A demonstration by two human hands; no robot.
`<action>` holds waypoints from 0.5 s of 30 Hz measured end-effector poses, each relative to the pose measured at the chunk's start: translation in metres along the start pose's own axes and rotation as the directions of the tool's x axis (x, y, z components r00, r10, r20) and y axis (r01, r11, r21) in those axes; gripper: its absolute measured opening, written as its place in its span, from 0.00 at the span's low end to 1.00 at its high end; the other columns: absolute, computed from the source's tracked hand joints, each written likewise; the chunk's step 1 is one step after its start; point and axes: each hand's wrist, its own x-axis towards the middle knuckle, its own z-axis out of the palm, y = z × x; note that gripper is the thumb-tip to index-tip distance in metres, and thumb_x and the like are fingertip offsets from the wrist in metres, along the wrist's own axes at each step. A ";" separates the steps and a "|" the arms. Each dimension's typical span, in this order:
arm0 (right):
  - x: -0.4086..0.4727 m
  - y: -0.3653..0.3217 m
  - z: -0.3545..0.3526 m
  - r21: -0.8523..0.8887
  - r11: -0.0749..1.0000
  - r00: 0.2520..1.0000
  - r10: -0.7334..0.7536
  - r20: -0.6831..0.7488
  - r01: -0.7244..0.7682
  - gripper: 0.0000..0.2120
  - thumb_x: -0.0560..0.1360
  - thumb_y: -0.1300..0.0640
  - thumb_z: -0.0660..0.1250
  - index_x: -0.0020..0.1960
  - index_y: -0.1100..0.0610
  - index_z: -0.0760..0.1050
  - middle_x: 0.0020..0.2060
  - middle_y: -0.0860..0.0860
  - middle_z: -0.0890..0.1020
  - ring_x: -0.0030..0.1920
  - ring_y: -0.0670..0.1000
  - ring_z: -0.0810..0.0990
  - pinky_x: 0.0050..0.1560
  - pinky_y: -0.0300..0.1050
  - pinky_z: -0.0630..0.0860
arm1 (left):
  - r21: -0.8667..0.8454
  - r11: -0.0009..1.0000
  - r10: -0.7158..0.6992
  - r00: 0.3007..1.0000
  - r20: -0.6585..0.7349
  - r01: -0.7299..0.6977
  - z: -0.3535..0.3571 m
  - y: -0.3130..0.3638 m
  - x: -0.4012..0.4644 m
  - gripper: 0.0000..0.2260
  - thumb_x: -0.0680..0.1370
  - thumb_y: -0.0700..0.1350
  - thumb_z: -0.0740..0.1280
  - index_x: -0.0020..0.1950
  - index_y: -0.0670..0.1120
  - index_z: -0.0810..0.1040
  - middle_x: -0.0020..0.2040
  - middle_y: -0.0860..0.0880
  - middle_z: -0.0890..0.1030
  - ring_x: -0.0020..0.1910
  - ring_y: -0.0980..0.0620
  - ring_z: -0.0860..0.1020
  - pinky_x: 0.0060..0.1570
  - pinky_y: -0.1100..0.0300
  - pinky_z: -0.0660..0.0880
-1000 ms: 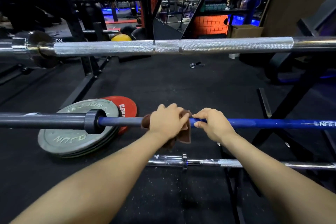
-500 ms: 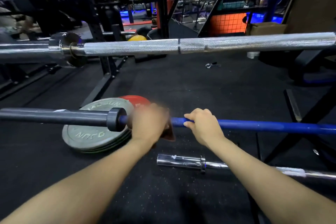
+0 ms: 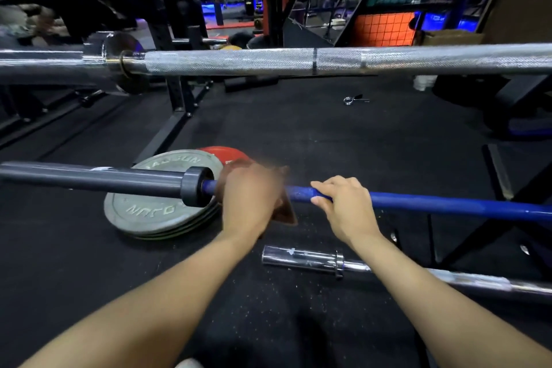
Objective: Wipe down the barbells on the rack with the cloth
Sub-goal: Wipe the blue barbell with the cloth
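Our left hand (image 3: 251,197) grips the brown cloth (image 3: 285,212) around the blue barbell (image 3: 448,203), just beside its collar; our right hand (image 3: 343,203) clasps the shaft (steadying it). We judge the task midway: the knurled steel barbell (image 3: 268,61) above and chrome barbell (image 3: 313,258) below show no contact.

Grey weight plates (image 3: 155,212) lie stacked on the black floor (image 3: 298,134), a red plate (image 3: 222,152) behind, a spring collar (image 3: 352,99) beyond.

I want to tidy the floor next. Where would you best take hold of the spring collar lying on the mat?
Take the spring collar by its two handle prongs, which stick out to the right of the coil. Come from above, since it seems to lie flat on the open mat with nothing crowding it.
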 end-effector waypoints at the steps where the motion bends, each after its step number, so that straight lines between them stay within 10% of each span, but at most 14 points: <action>1: 0.000 0.000 0.000 -0.002 1.000 1.000 -0.001 -0.004 0.001 0.16 0.79 0.51 0.62 0.67 0.48 0.74 0.56 0.46 0.78 0.56 0.52 0.70 0.58 0.45 0.65 | -0.029 0.999 0.040 0.999 -0.010 -0.040 0.001 0.003 -0.004 0.14 0.76 0.54 0.58 0.42 0.48 0.79 0.42 0.51 0.79 0.43 0.46 0.74 0.49 0.56 0.67; 5: -0.002 0.002 0.001 0.003 1.000 1.000 -0.010 -0.026 0.010 0.16 0.79 0.51 0.63 0.66 0.49 0.75 0.55 0.47 0.79 0.55 0.52 0.71 0.58 0.46 0.66 | -0.065 0.972 0.231 0.970 0.070 -0.227 -0.005 -0.029 0.001 0.15 0.76 0.56 0.58 0.48 0.51 0.80 0.48 0.53 0.79 0.45 0.47 0.75 0.49 0.53 0.73; 10: -0.001 0.006 0.003 0.007 1.000 1.000 -0.017 -0.020 0.017 0.16 0.79 0.50 0.62 0.66 0.47 0.74 0.56 0.44 0.78 0.56 0.50 0.70 0.54 0.41 0.60 | 0.011 1.000 0.006 0.967 0.253 -0.009 -0.017 -0.044 0.030 0.15 0.79 0.56 0.58 0.43 0.47 0.76 0.46 0.45 0.79 0.48 0.41 0.77 0.44 0.52 0.69; 15: 0.002 0.003 0.002 0.037 0.999 1.000 0.011 0.001 -0.011 0.16 0.79 0.50 0.62 0.67 0.47 0.74 0.55 0.44 0.78 0.55 0.49 0.69 0.53 0.40 0.59 | 0.113 0.982 -0.188 0.791 0.582 0.151 -0.015 -0.033 0.068 0.16 0.77 0.54 0.60 0.50 0.44 0.79 0.54 0.41 0.81 0.52 0.40 0.78 0.46 0.55 0.70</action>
